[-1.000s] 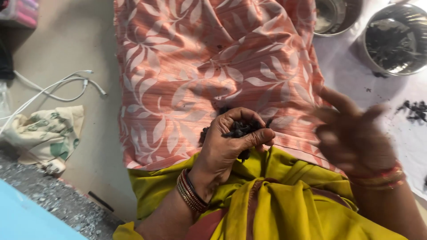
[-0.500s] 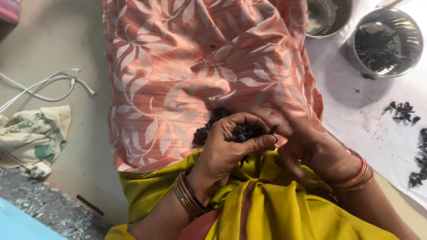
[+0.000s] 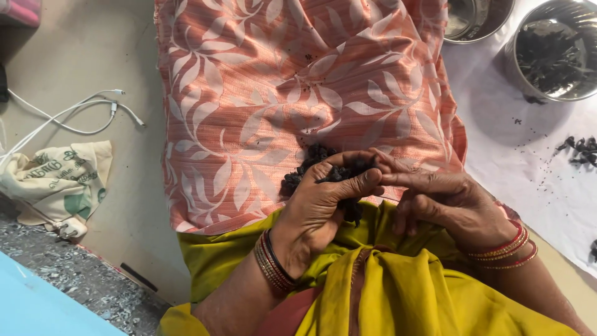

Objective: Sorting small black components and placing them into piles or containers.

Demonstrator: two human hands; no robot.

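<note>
left hand [image 3: 323, 202]: cupped half-closed around dark bits [image 3: 339, 174]; more spill past its fingers onto the peach cloth [image 3: 280, 93]
right hand [image 3: 444, 202]: fingers nearly straight; tips touch the bits at the left thumb; grip unclear
right pot [image 3: 550, 50]: steel, on white sheet [image 3: 535, 168], top-right corner; holds dark bits
left pot [image 3: 476, 18]: steel; contents unclear

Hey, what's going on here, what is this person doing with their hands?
A seated person is working over a peach leaf-patterned cloth spread on the lap. The left hand cups a small heap of dark dried bits, and the right hand has its fingertips at that heap, thumb and fingers pinched together. To the right, on a white sheet, stand two steel bowls, one holding more of the dark bits, with a few scattered beside it.
</note>
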